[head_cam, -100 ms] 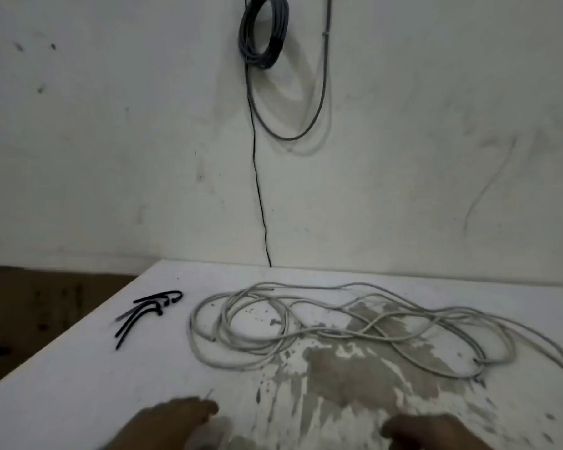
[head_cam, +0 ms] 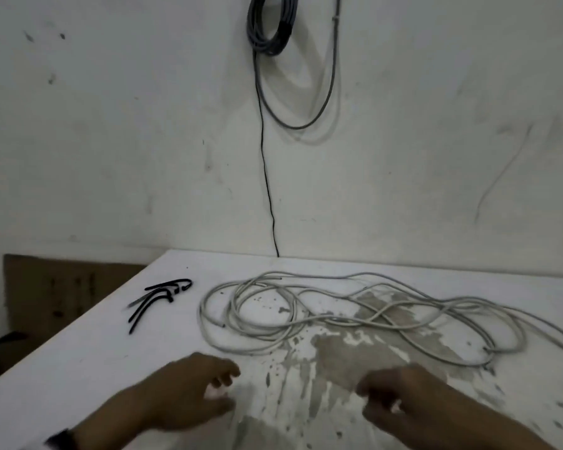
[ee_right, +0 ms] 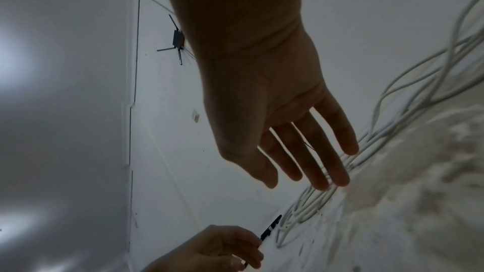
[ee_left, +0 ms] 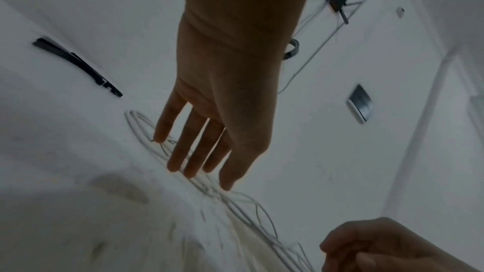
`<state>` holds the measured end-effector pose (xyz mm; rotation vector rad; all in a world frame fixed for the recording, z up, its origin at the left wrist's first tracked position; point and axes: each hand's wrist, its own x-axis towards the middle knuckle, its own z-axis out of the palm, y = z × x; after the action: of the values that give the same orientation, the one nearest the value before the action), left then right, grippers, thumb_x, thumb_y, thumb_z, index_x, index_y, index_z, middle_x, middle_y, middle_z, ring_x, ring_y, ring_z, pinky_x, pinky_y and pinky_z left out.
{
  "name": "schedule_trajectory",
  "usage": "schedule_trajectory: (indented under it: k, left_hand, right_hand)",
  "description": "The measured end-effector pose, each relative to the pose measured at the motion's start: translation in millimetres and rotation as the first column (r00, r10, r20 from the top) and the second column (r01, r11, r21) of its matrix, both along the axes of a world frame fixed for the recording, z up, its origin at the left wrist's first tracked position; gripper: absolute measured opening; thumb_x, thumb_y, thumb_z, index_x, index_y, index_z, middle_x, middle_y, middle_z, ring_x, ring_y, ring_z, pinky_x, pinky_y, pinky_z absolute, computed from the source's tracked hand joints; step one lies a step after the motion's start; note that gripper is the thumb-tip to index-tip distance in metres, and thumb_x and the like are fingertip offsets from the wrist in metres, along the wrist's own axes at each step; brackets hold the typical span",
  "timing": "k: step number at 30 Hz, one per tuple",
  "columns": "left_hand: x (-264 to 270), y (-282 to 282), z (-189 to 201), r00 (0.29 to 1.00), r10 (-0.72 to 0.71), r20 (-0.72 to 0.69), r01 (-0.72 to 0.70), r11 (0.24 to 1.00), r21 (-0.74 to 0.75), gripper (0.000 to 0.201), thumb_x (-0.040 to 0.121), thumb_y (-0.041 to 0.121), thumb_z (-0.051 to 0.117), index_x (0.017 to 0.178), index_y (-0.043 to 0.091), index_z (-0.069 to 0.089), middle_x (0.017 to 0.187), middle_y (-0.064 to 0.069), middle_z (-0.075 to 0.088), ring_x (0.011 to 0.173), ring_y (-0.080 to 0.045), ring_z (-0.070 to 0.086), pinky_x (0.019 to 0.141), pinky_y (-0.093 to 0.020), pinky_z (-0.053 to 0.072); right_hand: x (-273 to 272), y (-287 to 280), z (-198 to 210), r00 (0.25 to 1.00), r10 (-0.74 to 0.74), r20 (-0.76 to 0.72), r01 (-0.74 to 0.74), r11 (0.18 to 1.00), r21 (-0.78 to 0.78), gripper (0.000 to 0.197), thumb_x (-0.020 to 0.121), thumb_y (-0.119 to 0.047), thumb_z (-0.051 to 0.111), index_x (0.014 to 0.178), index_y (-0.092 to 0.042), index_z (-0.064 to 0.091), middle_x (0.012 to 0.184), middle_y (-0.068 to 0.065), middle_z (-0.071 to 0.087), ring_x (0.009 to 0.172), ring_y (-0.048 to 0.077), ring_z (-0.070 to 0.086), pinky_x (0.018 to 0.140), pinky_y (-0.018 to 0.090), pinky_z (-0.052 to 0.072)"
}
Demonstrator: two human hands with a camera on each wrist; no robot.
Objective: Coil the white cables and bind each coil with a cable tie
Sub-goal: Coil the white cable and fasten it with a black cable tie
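Observation:
Several loops of white cable [head_cam: 338, 316] lie tangled across the middle and right of the white table [head_cam: 78, 358]. A few black cable ties [head_cam: 163, 297] lie to the left of the tangle. My left hand [head_cam: 221, 389] hovers near the table's front, short of the cable's left loops, fingers relaxed and empty. My right hand [head_cam: 371, 401] hovers beside it over the worn patch, also empty. The left wrist view shows the left hand [ee_left: 199, 164] with straight fingers above the cable [ee_left: 243, 206]. The right hand [ee_right: 298, 173] in the right wrist view has straight fingers over the cable [ee_right: 393, 131].
A grey cable coil [head_cam: 270, 24] hangs on the wall, and a thin black wire [head_cam: 267, 190] runs down to the table's back edge. Brown cardboard [head_cam: 62, 293] stands beyond the table's left edge. A patch of worn paint [head_cam: 355, 358] lies in front of the cables.
Both hands have come further up into the head view, moving forward over the table toward the cables.

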<state>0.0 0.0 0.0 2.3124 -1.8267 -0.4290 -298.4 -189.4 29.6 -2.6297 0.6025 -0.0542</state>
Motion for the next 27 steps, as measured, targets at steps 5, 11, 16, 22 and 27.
schedule_trajectory:
  k: [5, 11, 16, 22, 27]
  left_hand:
    - [14, -62, 9, 0.995, 0.008, -0.095, -0.029, 0.974, -0.224, 0.033, 0.088, 0.029, 0.061, 0.119, 0.021, 0.058, 0.109, 0.007, 0.065, 0.099, -0.001, 0.061, 0.075, -0.003, 0.042]
    - [22, -97, -7, 0.993, -0.005, 0.117, 0.018, 0.993, -0.114, 0.031, 0.084, 0.027, 0.061, 0.113, 0.019, 0.064, 0.111, -0.001, 0.065, 0.099, -0.016, 0.058, 0.085, -0.031, 0.050]
    - [29, -103, -13, 0.992, -0.068, 0.108, 0.083, 0.986, -0.143, 0.018, 0.089, 0.023, 0.057, 0.101, 0.017, 0.069, 0.097, -0.001, 0.067, 0.087, -0.018, 0.061, 0.080, -0.035, 0.051]
    - [39, -113, 6, 0.989, -0.057, -0.134, -0.036, 0.796, -0.604, 0.015, 0.097, 0.023, 0.044, 0.086, 0.022, 0.054, 0.072, 0.011, 0.051, 0.066, -0.004, 0.048, 0.065, -0.021, 0.042]
    - [51, -126, 20, 0.969, -0.001, -0.246, -0.161, 0.754, -0.637, 0.023, 0.099, 0.020, 0.041, 0.082, 0.030, 0.054, 0.072, 0.013, 0.057, 0.063, 0.004, 0.051, 0.059, -0.012, 0.039]
  right_hand:
    - [102, -18, 3, 0.988, 0.150, 0.034, -0.147, 0.986, -0.083, 0.025, 0.089, -0.021, 0.053, 0.110, -0.017, 0.067, 0.104, 0.002, 0.069, 0.094, 0.012, 0.062, 0.081, 0.018, 0.045]
    - [186, -45, -35, 0.985, 0.165, -0.045, -0.170, 0.973, -0.154, 0.040, 0.085, -0.007, 0.049, 0.121, -0.020, 0.061, 0.126, 0.007, 0.058, 0.116, 0.023, 0.053, 0.093, 0.027, 0.043]
    - [205, -44, -37, 0.960, 0.251, -0.124, -0.277, 0.914, -0.297, 0.026, 0.087, -0.024, 0.057, 0.112, -0.025, 0.066, 0.113, 0.005, 0.062, 0.112, 0.021, 0.046, 0.083, 0.031, 0.036]
    - [191, -64, 10, 0.880, 0.066, 0.471, -0.092, 0.995, 0.032, 0.013, 0.090, -0.013, 0.059, 0.083, -0.005, 0.067, 0.066, -0.003, 0.062, 0.059, 0.003, 0.058, 0.065, 0.019, 0.047]
    - [156, -103, 59, 0.568, -0.355, 0.742, 0.021, 0.908, 0.419, 0.020, 0.093, -0.008, 0.052, 0.075, -0.010, 0.060, 0.064, 0.012, 0.057, 0.052, 0.013, 0.061, 0.063, 0.035, 0.055]
